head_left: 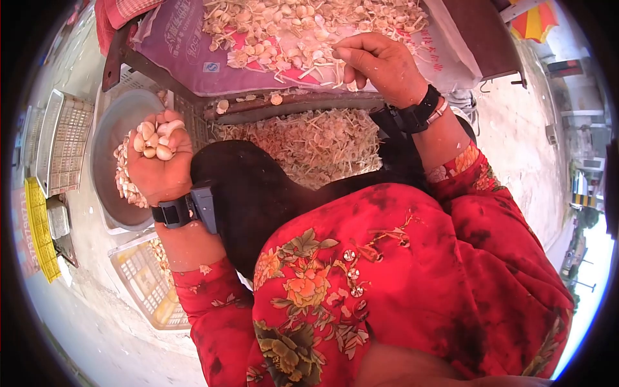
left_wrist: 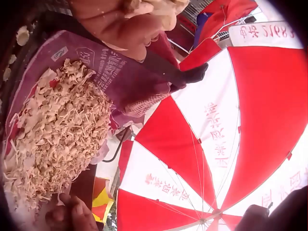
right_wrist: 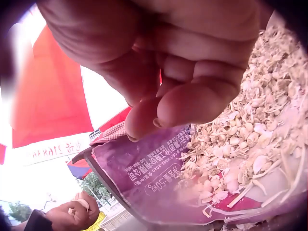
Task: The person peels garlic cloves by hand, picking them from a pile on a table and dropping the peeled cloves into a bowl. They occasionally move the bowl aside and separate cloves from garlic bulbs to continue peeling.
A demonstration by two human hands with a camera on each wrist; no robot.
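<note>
Cupped palm up, my left hand (head_left: 161, 171) holds several garlic cloves (head_left: 155, 138) above a grey basin (head_left: 103, 138). More cloves (head_left: 132, 190) lie in the basin, partly hidden under that hand. My right hand (head_left: 383, 68) hovers at the near right edge of a heap of garlic cloves and skins (head_left: 277, 48), its fingers loosely bent. In the right wrist view, those fingers (right_wrist: 187, 103) show nothing between them. A purple printed sack (head_left: 187, 48) lies beneath the heap.
Below the table edge sits a mass of dry skins and stalks (head_left: 316, 142), by my knees. To the left stand a plastic crate (head_left: 64, 142), a yellow basket (head_left: 42, 229) and a shallow basket (head_left: 138, 277) with cloves. A red and white umbrella (left_wrist: 269, 96) spreads overhead.
</note>
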